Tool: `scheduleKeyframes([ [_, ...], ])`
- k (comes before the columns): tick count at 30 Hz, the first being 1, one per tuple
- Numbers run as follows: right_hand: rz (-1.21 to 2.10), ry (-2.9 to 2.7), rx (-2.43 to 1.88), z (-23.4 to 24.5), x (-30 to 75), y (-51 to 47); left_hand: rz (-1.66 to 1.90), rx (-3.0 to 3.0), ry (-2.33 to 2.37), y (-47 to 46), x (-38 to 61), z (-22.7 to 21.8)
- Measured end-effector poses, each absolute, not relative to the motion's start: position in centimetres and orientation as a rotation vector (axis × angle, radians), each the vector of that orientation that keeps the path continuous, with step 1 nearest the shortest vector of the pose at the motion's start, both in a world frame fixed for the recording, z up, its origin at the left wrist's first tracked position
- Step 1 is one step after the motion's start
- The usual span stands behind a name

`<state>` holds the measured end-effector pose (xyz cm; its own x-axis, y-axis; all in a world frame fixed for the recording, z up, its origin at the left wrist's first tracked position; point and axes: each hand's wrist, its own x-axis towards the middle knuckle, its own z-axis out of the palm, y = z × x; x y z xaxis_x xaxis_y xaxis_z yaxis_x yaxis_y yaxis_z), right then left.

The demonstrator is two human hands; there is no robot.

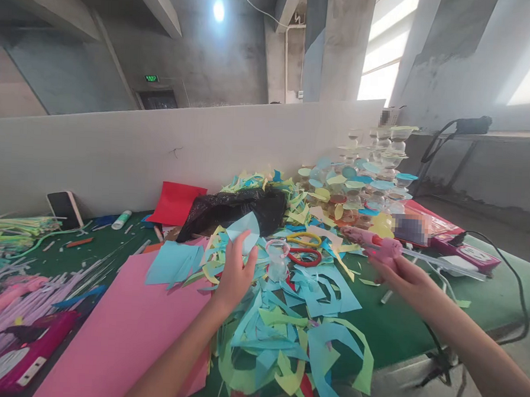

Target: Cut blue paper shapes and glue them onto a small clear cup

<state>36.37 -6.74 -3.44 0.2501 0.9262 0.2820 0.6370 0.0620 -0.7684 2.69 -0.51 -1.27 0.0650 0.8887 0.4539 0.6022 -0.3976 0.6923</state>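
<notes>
Two hands of yours in view, both gripping. Your left hand (pixel 236 275) has thumb and fingers pinched on a light-blue paper piece (pixel 246 222), which sticks up past the fingertips, in front of the black plastic bag (pixel 264 207) and overlapping it in view. Paper is thin and plain, with a curved edge on its right and a corner at the top; the lower part is hidden by your fingers.

Your right hand (pixel 401 275), well right of the bag, is wrapped around a pink tool (pixel 390 249), looks like a glue gun. It juts out left of your fist, narrow end toward the bag, with a darker patchy front part; a clear stick (pixel 448 264) runs out the other way. Can't tell if a finger is on a trigger.

Just right of and nearer you than the bag: clear plastic cup (pixel 277 264) with a pinkish rim, then a yellow loop (pixel 305 240) and a red loop (pixel 305 258), can't tell if one tool. Blue and green paper scraps (pixel 280 335) spread toward you from there. Left of the bag, nearer you: light-blue sheets (pixel 172 265) overlapping a large pink sheet (pixel 129 333). Farther right of the bag: tiered clear cups with coloured paper discs (pixel 370 180).
</notes>
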Motion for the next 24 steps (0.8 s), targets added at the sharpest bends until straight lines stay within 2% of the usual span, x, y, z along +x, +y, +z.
scheduleKeyframes([
  [3,0.769,-1.404,-1.517,-2.9,33.7,-7.1,1.257,2.012,1.474,-0.6,2.7,-1.4],
  [6,0.901,-1.412,-1.470,-1.9,30.8,-7.5,1.285,2.045,1.458,-0.5,2.7,-1.7],
  [12,0.993,-1.483,-1.420,-1.7,27.9,-7.4,1.291,2.093,1.458,-0.3,2.7,-2.1],
  [24,0.928,-1.458,-1.443,-1.4,26.7,-7.7,1.273,2.095,1.460,-0.3,2.7,-2.0],
])
